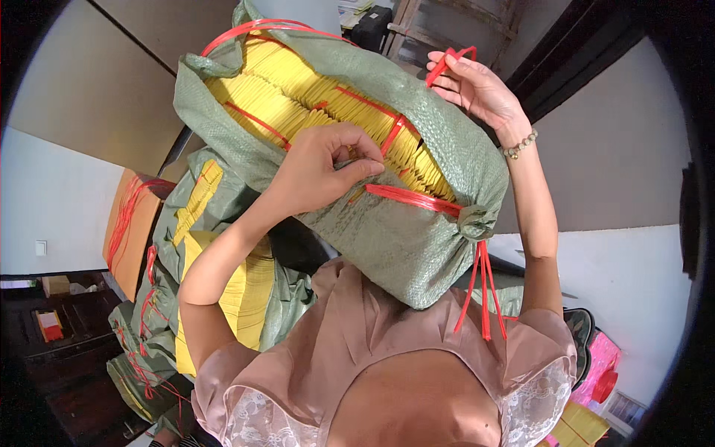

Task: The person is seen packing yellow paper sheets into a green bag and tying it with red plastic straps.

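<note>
A green woven sack [387, 246] lies in front of me, its long opening showing tightly packed yellow paper bundles [290, 82] bound with red plastic cord. At the sack's near rim, my left hand [320, 167] is closed in a pinch; what lies between thumb and finger is hidden. Beyond the far side, my right hand [477, 89] grips a short looped length of red plastic cord [441, 68], raised off the sack. More red cord [413, 199] ties the sack's right corner into a gathered knot [477, 222], with loose ends hanging below.
To the left stand more green sacks [216, 167] with yellow bundles [231, 298]. Red strands drape over a brown board [134, 223]. Behind are a wooden ladder-like frame [454, 30] and a black case [371, 28]. Pink and yellow packages [581, 425] sit at lower right.
</note>
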A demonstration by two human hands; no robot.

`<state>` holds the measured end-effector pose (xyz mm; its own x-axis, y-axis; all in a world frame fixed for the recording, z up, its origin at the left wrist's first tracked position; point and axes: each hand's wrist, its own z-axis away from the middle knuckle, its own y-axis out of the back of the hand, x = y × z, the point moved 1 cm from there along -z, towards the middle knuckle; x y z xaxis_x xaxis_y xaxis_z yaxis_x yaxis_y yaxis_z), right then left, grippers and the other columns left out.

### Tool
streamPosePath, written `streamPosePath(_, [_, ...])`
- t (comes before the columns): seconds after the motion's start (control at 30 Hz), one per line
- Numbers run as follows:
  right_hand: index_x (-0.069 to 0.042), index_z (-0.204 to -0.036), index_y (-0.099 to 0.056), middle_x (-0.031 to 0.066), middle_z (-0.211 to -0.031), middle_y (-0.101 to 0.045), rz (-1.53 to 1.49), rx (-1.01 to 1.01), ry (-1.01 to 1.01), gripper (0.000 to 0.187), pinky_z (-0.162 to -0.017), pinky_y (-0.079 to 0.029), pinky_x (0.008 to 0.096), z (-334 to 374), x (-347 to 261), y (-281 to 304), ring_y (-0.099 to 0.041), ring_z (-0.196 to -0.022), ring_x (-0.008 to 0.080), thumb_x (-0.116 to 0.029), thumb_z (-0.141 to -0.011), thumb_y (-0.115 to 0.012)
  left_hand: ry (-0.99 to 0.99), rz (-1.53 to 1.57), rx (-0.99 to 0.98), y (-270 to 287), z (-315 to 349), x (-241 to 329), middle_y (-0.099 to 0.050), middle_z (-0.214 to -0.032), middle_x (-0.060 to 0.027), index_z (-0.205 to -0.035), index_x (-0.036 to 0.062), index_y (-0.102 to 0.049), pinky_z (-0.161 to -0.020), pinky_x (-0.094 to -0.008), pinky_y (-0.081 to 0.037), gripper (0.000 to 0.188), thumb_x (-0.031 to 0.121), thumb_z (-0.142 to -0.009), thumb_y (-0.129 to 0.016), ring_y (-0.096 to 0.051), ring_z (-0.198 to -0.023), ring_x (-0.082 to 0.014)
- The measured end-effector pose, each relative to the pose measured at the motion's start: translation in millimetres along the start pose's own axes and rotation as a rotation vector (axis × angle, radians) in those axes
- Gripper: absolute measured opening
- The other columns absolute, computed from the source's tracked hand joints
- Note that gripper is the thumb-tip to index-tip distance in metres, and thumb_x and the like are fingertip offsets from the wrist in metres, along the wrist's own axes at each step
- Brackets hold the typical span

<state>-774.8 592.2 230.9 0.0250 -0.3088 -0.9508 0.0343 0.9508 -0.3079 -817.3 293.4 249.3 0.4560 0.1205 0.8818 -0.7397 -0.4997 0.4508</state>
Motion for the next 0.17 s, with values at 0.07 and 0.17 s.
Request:
streamPosePath(0.07, [-0.002,-0.121,-0.059,0.0044,-0.11,-0.065,0.019,0.018,0.009,0.036,-0.084,-0.054,0.025,0.5,-0.6,-1.0,-0.064,-0.092,0.0093,-0.028,-0.097,-0.056,0.036,-0.019,-0.016,0.4,-0.5,4.1,-0.061,-0.078,0.0029,-0.085,0.0024,-0.067,-0.05,-0.0184,-0.032,0.005,0.002,-0.082,-0.071,-0.039,-0.057,0.0003])
streamPosePath(0.17, [-0.002,-0.123,-0.058,0.0038,-0.109,-0.066,0.159,0.146,0.11,0.038,-0.082,-0.054,0.0236,-2.5,2.7,0.1,-0.065,-0.089,0.0091,-0.028,-0.097,-0.056,0.042,-0.036,-0.018,1.4,-1.1,6.7,-0.062,-0.08,0.0021,-0.086,0.0026,-0.067,-0.051,-0.0183,-0.032,0.005,0.002,-0.082,-0.071,-0.04,-0.057,0.0])
